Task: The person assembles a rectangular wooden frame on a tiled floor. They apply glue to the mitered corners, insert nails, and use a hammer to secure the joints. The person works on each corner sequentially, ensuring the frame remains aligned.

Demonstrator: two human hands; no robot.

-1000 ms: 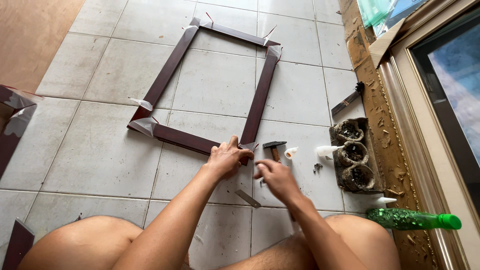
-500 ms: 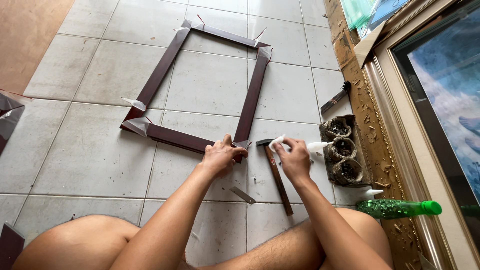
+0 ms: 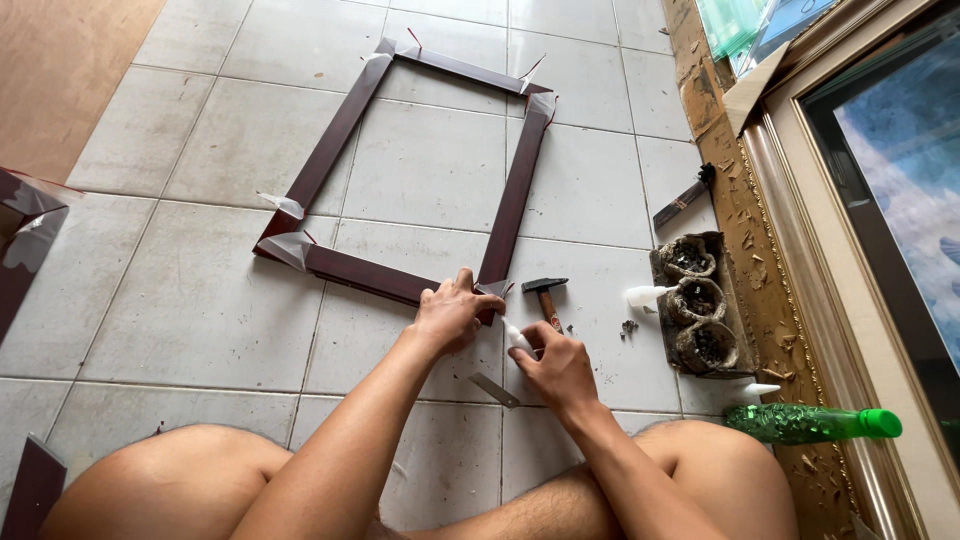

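Note:
A dark brown wooden picture frame [image 3: 338, 132] lies flat on the tiled floor, with pale tape at its corners. My left hand [image 3: 450, 315] presses down on the frame's near right corner. Just beside that corner, my right hand [image 3: 562, 368] grips a small white object [image 3: 517, 337]; I cannot tell what it is. A hammer [image 3: 546, 293] rests on the tile right behind my right hand. My bare knees are at the bottom of the view.
A flat metal strip [image 3: 495, 390] lies under my wrists. A tray of three small pots [image 3: 697, 302], a white nozzle bottle [image 3: 645, 295], a green bottle [image 3: 810, 422] and a dark tool [image 3: 684, 202] sit right. An ornate gilded frame [image 3: 742, 215] runs along the right; frame pieces [image 3: 22, 240] lie left.
My right hand reached right toward the hammer and white things, then came back to the frame corner with a white object. My left hand stayed on the corner.

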